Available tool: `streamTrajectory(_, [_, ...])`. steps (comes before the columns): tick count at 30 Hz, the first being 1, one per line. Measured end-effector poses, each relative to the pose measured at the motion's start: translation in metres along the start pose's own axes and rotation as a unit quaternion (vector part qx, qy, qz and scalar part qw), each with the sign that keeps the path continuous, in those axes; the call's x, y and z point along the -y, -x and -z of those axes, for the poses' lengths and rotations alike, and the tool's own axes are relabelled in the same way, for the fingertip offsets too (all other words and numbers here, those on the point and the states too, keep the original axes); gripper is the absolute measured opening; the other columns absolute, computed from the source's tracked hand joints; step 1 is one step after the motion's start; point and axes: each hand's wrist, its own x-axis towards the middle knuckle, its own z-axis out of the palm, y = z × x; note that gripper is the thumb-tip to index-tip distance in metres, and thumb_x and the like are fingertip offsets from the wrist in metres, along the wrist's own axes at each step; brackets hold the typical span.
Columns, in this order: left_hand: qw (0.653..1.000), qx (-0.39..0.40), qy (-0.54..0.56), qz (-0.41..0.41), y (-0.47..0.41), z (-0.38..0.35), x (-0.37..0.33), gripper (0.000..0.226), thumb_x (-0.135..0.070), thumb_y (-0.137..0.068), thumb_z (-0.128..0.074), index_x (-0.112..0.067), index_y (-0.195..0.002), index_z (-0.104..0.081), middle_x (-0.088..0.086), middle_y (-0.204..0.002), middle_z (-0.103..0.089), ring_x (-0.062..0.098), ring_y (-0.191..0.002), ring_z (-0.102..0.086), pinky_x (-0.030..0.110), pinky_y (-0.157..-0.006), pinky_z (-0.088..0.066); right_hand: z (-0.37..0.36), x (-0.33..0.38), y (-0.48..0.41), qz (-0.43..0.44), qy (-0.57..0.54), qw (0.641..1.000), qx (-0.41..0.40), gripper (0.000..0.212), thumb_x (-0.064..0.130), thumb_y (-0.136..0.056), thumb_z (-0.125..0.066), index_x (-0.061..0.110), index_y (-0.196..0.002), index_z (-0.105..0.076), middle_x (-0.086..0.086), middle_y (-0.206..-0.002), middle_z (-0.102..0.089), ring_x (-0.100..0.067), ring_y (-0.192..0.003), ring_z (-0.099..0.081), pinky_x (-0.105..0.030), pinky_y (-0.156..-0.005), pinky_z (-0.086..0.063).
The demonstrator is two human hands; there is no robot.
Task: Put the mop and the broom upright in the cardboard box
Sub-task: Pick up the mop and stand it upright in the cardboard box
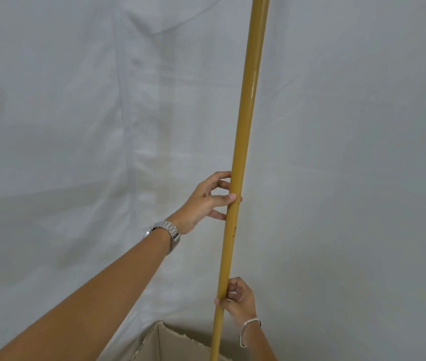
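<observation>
White sheet backdrop [76,126] fills the whole view behind everything, creased, with a seam running down near its middle. Yellow pole [243,142] is close to upright, leaning slightly right toward the top; its top runs out past the upper edge of view, its lower end drops inside the cardboard box [180,345] near the box's right side. Can't tell if this is the mop or the broom: the head is hidden down in the box or out of view. Box is open, only its far top rim and left inner wall show, at the bottom edge of view; rim edge is ragged. My left hand [206,201] is on the pole about mid-height in view, arm reaching in from the lower left: thumb across the front of the pole, fingers curled round the back, a loose wrap and not a tight fist. My right hand [237,298] is lower on the same pole, just above the box rim: fingers and thumb closed round it from the right side. Metal watch [167,234] on my left wrist. Thin pale bracelet [248,329] on my right wrist.
</observation>
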Motion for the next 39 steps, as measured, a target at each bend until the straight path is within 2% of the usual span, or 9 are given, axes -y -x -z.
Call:
streamTrajectory(7, [0.999,-0.036,0.013,0.005,-0.054,0.035,0.040,0.041,-0.010,-0.087,-0.061,-0.027,-0.124,-0.052,0.007,-0.108,-0.056,0.029,-0.107,-0.063,0.048,-0.075,-0.059,-0.024,-0.016,-0.060,0.015,-0.017,1.000,-0.020,0.033,-0.016,-0.057,-0.075,0.009,-0.073,-0.060,-0.014,-0.075,-0.064,-0.030,-0.064,-0.062,-0.041,-0.064,-0.057])
streamTrajectory(10, [0.999,-0.033,0.016,0.014,-0.071,0.042,0.047,0.041,-0.011,-0.086,-0.062,-0.027,-0.122,-0.053,0.006,-0.107,-0.057,0.022,-0.098,-0.065,0.039,-0.067,-0.061,-0.026,-0.018,-0.074,0.016,-0.016,0.999,-0.026,0.034,-0.015,-0.056,-0.076,0.008,-0.075,-0.061,-0.016,-0.076,-0.065,-0.031,-0.065,-0.063,-0.043,-0.065,-0.057])
streamTrajectory(14, [0.999,-0.040,0.020,0.008,-0.081,0.043,0.054,0.037,-0.012,-0.086,-0.064,-0.027,-0.119,-0.055,0.001,-0.101,-0.059,0.012,-0.089,-0.065,0.033,-0.061,-0.060,-0.025,-0.021,-0.080,0.012,-0.017,0.999,-0.035,0.035,-0.014,-0.056,-0.077,0.011,-0.076,-0.062,-0.010,-0.074,-0.067,-0.025,-0.064,-0.065,-0.030,-0.057,-0.056])
streamTrajectory(18, [0.998,-0.053,0.018,0.007,-0.078,0.040,0.058,0.036,-0.013,-0.085,-0.064,-0.024,-0.118,-0.056,0.001,-0.101,-0.061,0.015,-0.092,-0.066,0.033,-0.062,-0.060,-0.025,-0.022,-0.076,0.001,-0.021,0.999,-0.037,0.034,-0.013,-0.060,-0.075,0.013,-0.078,-0.062,-0.007,-0.075,-0.068,-0.022,-0.064,-0.066,-0.023,-0.056,-0.056])
streamTrajectory(23, [0.999,-0.054,0.006,0.004,-0.072,0.040,0.055,0.035,-0.011,-0.085,-0.064,-0.023,-0.117,-0.057,0.003,-0.105,-0.062,0.016,-0.093,-0.066,0.032,-0.065,-0.060,-0.027,-0.019,-0.068,0.002,-0.009,0.999,-0.034,0.033,-0.011,-0.065,-0.072,0.016,-0.079,-0.060,-0.010,-0.082,-0.066,-0.025,-0.073,-0.065,-0.031,-0.069,-0.057])
streamTrajectory(27, [0.998,-0.060,-0.009,0.000,-0.062,0.040,0.049,0.036,-0.011,-0.085,-0.065,-0.024,-0.117,-0.058,0.001,-0.114,-0.062,0.016,-0.097,-0.065,0.041,-0.079,-0.058,-0.024,-0.016,-0.059,-0.003,-0.008,0.999,-0.042,0.036,-0.012,-0.065,-0.072,0.014,-0.087,-0.061,-0.013,-0.091,-0.065,-0.028,-0.087,-0.064,-0.042,-0.080,-0.056])
streamTrajectory(33, [0.993,-0.088,-0.073,-0.021,-0.036,0.039,0.046,0.039,-0.019,-0.087,-0.063,-0.028,-0.124,-0.052,-0.001,-0.127,-0.056,0.019,-0.117,-0.055,0.031,-0.088,-0.049,0.000,0.008,-0.032,0.012,0.039,0.997,-0.063,0.043,0.004,-0.068,-0.077,0.025,-0.101,-0.059,-0.004,-0.107,-0.063,-0.022,-0.103,-0.059,-0.031,-0.087,-0.050])
streamTrajectory(36, [0.957,-0.119,-0.256,-0.061,-0.016,0.033,0.042,0.046,-0.027,-0.095,-0.049,-0.024,-0.139,-0.037,0.002,-0.143,-0.045,0.020,-0.130,-0.043,0.035,-0.104,-0.038,0.014,0.040,-0.014,0.060,0.102,0.989,-0.090,0.047,0.016,-0.078,-0.070,0.024,-0.120,-0.052,-0.001,-0.128,-0.054,-0.019,-0.116,-0.051,-0.031,-0.096,-0.043])
streamTrajectory(39, [0.849,-0.122,-0.504,-0.097,0.005,0.019,0.038,0.054,-0.033,-0.099,-0.031,-0.019,-0.148,-0.014,0.003,-0.157,-0.018,0.018,-0.144,-0.017,0.042,-0.117,-0.012,0.030,0.083,0.006,0.138,0.253,0.946,-0.150,0.048,0.027,-0.090,-0.052,0.022,-0.136,-0.038,-0.002,-0.148,-0.036,-0.019,-0.136,-0.033,-0.035,-0.111,-0.029])
